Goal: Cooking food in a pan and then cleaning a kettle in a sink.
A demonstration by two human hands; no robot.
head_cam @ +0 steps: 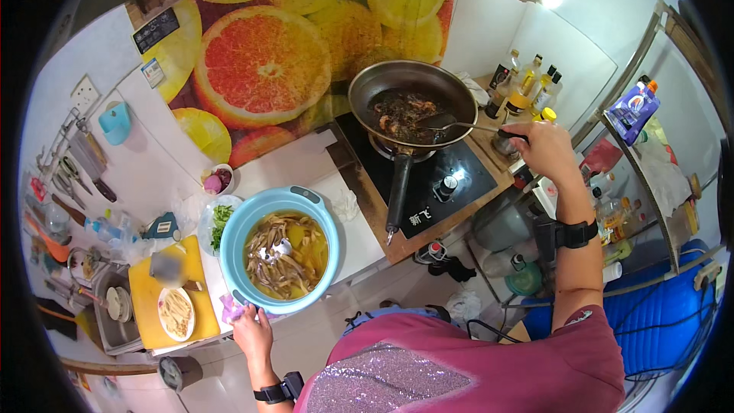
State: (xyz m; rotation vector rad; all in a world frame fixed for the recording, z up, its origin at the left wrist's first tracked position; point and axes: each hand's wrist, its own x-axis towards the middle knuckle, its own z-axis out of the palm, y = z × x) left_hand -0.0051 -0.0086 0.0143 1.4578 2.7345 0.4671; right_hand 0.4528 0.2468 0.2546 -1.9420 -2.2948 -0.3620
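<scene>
My right hand [545, 146] is closed on the black handle of a metal spatula [484, 127], whose head rests among dark, browned pieces of food [404, 113] in a frying pan [358, 83]. The pan stands on a black-topped stove [476, 175], its long handle pointing towards me. At the near rim of a light blue basin [332, 246] is my left hand [252, 330], by a purple cloth [231, 308]; what its fingers hold is unclear. Torn mushrooms [278, 269] lie in yellowish liquid inside the basin.
Left of the basin are a plate of chopped greens [221, 223], a yellow cutting board [143, 315] with a cleaver and a plate of pale strips [176, 315], and a sink [103, 321]. Bottles [523, 89] stand behind the stove's right side. A shelf rack [642, 195] rises at right.
</scene>
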